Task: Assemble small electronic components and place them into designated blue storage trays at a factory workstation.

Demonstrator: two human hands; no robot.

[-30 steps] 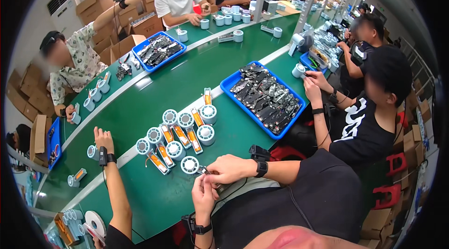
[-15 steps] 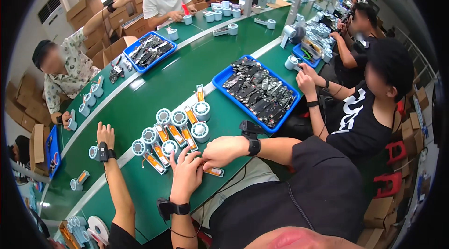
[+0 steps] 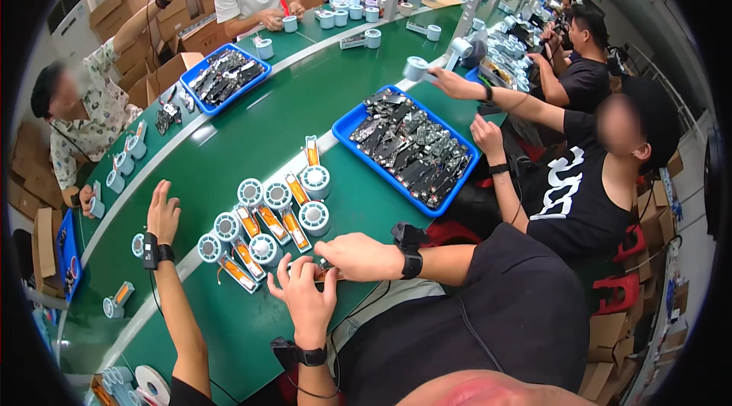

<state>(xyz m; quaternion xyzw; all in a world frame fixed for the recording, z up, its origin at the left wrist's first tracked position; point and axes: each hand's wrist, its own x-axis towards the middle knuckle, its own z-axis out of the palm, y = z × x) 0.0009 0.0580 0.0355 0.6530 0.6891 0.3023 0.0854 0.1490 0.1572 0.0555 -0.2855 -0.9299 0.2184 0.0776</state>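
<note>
My left hand [image 3: 307,298] is over the near table edge, its fingers apart and bent and its thumb close to my right fingertips. My right hand [image 3: 364,257] is bent down beside it with fingers closed; what they grip is mostly hidden. A small dark part [image 3: 323,263] shows between the two hands, with a bit of orange beside it. Just beyond lie several light-blue handheld fans [image 3: 314,217], round heads up, their handles uncovered over orange batteries [image 3: 296,229]. One fan head [image 3: 264,249] near my left fingers has a pale raised centre.
A blue tray [image 3: 456,194] heaped with black circuit-board parts stands ahead right. Beyond runs a green conveyor belt [image 3: 229,158]. At left a co-worker's hand [image 3: 162,215] reaches over it; at right another co-worker holds out a fan [image 3: 415,68]. A cable [image 3: 372,298] hangs near my lap.
My left hand has drawn back a little from the fans, and its fingers have spread. The co-worker at right has raised a fan over the belt. The whole view has shifted slightly.
</note>
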